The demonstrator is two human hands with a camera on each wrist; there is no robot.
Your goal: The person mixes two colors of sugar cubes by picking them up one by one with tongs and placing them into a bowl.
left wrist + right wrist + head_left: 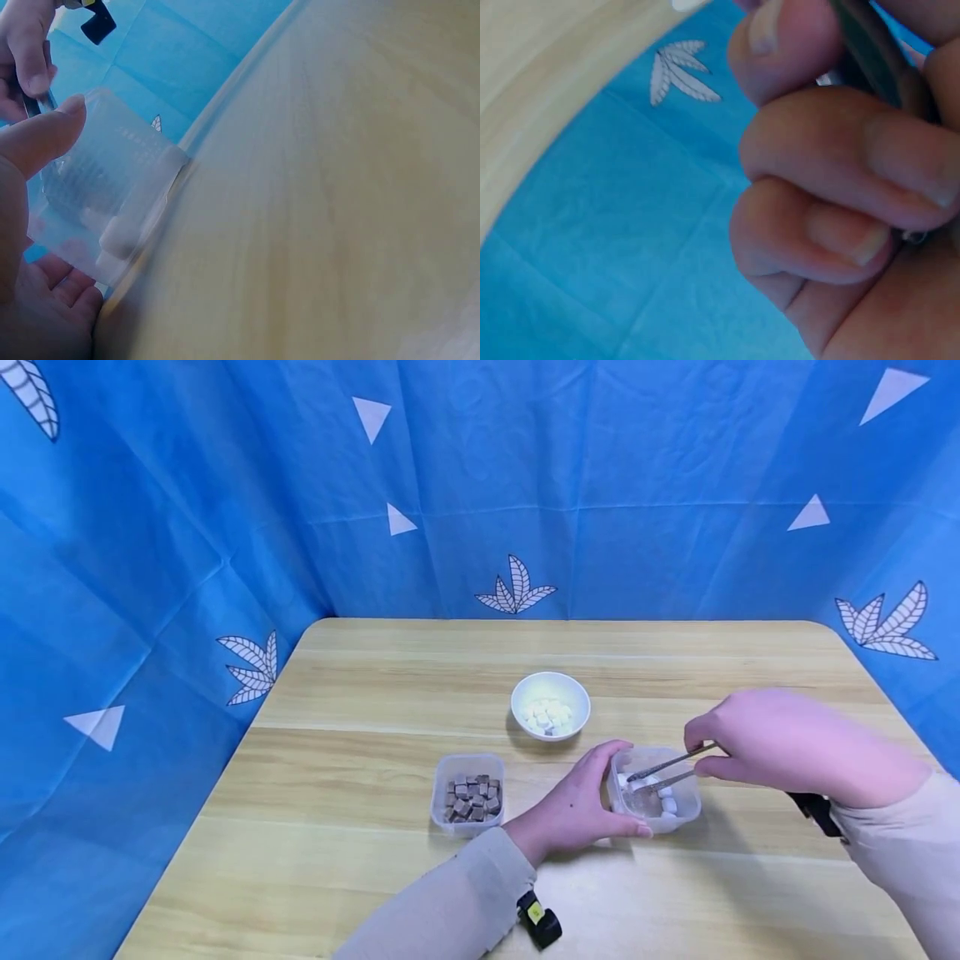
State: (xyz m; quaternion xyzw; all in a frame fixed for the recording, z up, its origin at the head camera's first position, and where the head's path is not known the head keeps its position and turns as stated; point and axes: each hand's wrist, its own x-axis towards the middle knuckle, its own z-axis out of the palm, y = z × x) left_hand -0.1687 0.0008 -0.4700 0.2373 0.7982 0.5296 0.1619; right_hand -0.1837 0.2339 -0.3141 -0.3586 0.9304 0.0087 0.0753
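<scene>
Gripping thin metal tweezers, the right hand pinches a small white cube inside the clear plastic tub, at 5 o'clock from the white bowl; the left hand clasps the tub wall. The cube looks light and probably crumbly: hold flat faces gently

Left hand thumb and fingers spread in a curved grip, right hand fingers curled, pinching
</scene>
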